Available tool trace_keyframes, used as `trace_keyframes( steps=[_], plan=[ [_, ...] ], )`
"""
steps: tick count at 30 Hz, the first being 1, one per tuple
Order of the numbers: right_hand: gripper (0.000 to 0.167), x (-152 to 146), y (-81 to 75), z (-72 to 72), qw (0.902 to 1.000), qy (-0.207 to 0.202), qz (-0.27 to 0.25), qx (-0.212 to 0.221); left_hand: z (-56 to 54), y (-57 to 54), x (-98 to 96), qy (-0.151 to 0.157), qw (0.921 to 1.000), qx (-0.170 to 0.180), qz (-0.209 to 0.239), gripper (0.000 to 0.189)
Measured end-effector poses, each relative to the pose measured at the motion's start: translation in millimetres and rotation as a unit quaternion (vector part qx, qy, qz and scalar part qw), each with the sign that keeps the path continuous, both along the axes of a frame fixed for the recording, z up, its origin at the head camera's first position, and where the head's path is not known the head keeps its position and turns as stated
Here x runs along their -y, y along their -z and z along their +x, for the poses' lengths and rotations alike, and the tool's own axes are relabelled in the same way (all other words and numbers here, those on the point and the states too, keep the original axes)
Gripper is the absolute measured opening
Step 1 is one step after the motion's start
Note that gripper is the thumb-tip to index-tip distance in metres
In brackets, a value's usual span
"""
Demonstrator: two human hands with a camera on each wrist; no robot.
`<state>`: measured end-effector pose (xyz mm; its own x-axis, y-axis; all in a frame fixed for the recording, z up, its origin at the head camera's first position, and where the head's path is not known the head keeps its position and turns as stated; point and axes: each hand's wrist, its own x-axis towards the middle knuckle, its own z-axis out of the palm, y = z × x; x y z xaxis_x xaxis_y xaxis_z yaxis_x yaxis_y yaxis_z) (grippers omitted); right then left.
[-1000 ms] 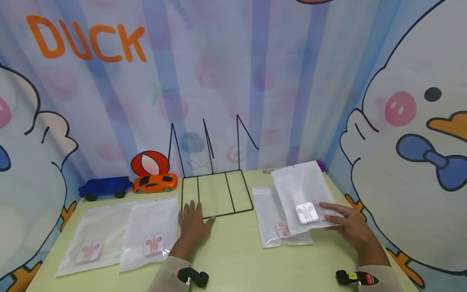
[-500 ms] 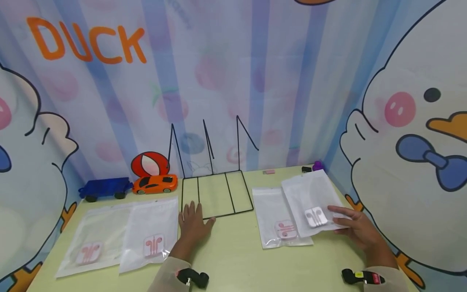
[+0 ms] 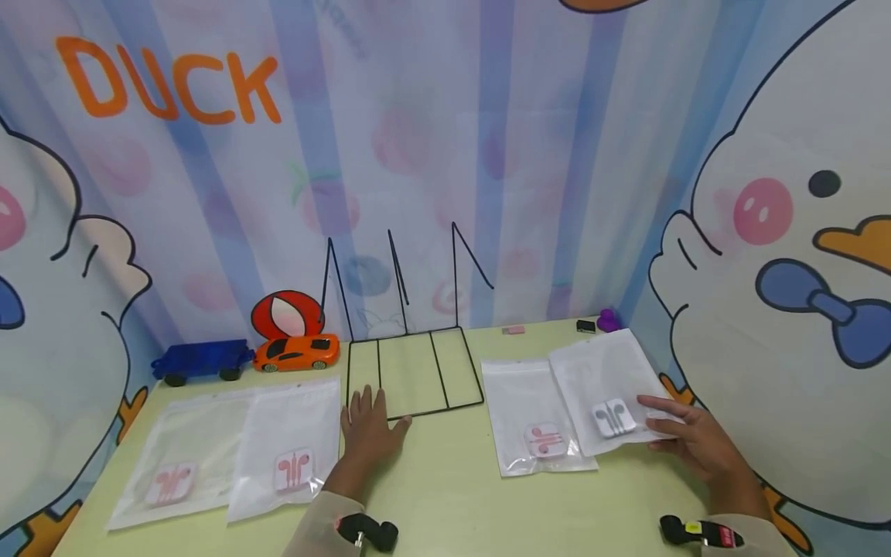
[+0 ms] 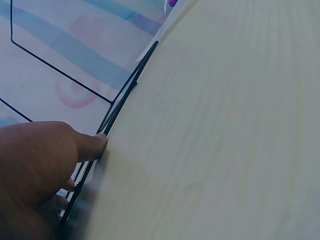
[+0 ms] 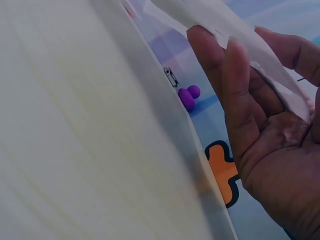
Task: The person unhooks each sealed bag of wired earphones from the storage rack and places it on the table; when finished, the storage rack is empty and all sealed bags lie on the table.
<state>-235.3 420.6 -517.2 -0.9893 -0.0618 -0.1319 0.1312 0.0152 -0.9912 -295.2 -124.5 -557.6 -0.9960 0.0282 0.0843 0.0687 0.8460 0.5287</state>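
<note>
At the right of the table, my right hand (image 3: 699, 441) grips the lower right edge of a white zip bag (image 3: 602, 375) that has a white earphone case (image 3: 614, 418) showing in its lower part. In the right wrist view, fingers lie beneath the bag (image 5: 240, 30) with the thumb over it. This bag overlaps a second zip bag (image 3: 518, 402) with a pink-toned earphone case (image 3: 546, 439). My left hand (image 3: 372, 433) rests with spread fingers at the front left corner of a black wire rack (image 3: 411, 371); in the left wrist view, its thumb touches the rack's bar (image 4: 120, 107).
Two more zip bags (image 3: 209, 418) with earphone cases lie at the left. Behind them stand a blue toy wagon (image 3: 202, 360) and an orange toy car (image 3: 295, 353). A pink eraser-like block (image 3: 513, 330), a small black object (image 3: 585, 326) and a purple toy (image 3: 609, 320) sit along the back edge.
My right hand has moved right and lower with its bag, uncovering more of the second bag, the black object and the purple toy. My left hand has stayed put.
</note>
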Motion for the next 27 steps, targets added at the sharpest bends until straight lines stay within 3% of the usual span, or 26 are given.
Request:
trace_keyframes(
  steps=[11, 16, 27],
  plan=[
    [0.036, -4, 2.2, -2.0, 0.9982, 0.011, 0.03, 0.05, -2.1, 1.3, 0.3, 0.002, 1.0, 0.001, -0.002, 0.081],
    [0.042, -4, 7.4, -2.9, 0.994, 0.028, 0.092, 0.053, -1.4, 0.9, 0.5, 0.003, 1.0, 0.003, -0.004, 0.081],
    [0.074, -2, 5.5, -7.7, 0.9582, 0.058, 0.27, 0.074, 1.0, -2.5, -0.1, 0.005, 1.0, 0.004, 0.0, 0.082]
  ],
)
